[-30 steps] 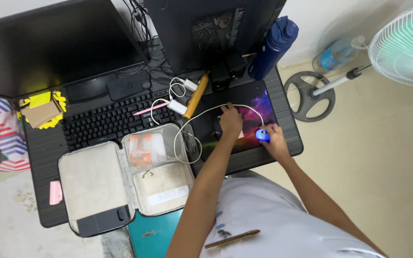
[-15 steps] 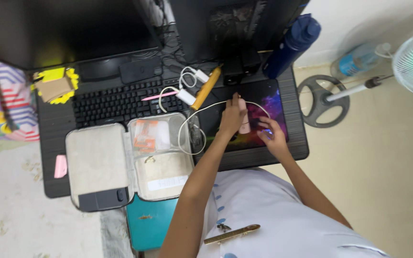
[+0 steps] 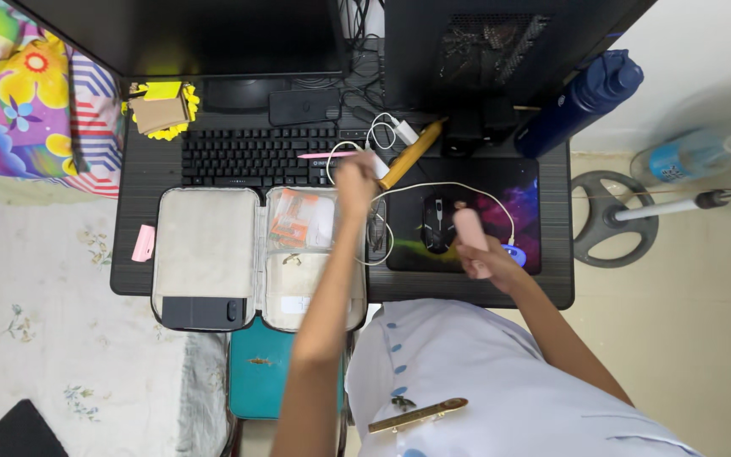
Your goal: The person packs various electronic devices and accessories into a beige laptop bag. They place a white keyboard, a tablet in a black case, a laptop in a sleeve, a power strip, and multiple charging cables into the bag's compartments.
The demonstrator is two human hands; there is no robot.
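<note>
Right hand (image 3: 488, 262) grips a pink oblong device (image 3: 470, 237) over the mouse pad (image 3: 518, 190) — not yet stowed — while the blurred left hand (image 3: 355, 179), grip unclear, reaches beyond the open pouch (image 3: 205, 254), left of that pad.

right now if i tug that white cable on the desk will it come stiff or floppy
Probably floppy: the white cable lies in loose curves across the mouse pad and beside the open pouch. It looks thin, so likely light. It could snag on the black mouse it loops around.
</note>
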